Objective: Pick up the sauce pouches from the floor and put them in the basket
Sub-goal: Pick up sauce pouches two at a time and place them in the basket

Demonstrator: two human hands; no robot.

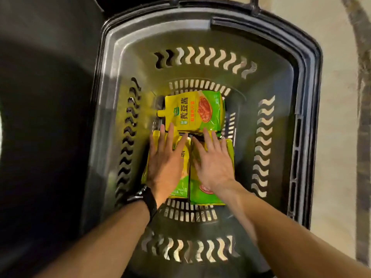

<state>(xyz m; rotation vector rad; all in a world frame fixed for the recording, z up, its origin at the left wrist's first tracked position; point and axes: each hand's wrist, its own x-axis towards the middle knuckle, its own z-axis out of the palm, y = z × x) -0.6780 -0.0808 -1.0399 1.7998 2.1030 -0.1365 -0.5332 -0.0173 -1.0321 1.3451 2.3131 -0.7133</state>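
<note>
A deep dark grey basket [202,33] fills the view, with yellow-green sauce pouches lying on its bottom. One spouted pouch [192,111] lies flat at the far side, spout to the left. Two more pouches lie side by side nearer me. My left hand [164,159], a black watch on its wrist, rests flat with straight fingers on the left pouch [181,189]. Beside it, my right hand [213,163] presses flat on the right pouch [202,195]. Both hands hide most of these pouches.
The basket's walls have wavy slots and its floor has a slotted grid [188,213]. A black handle [255,23] lies along the far right rim. Pale floor [339,97] shows to the right; a dark surface [40,117] lies to the left.
</note>
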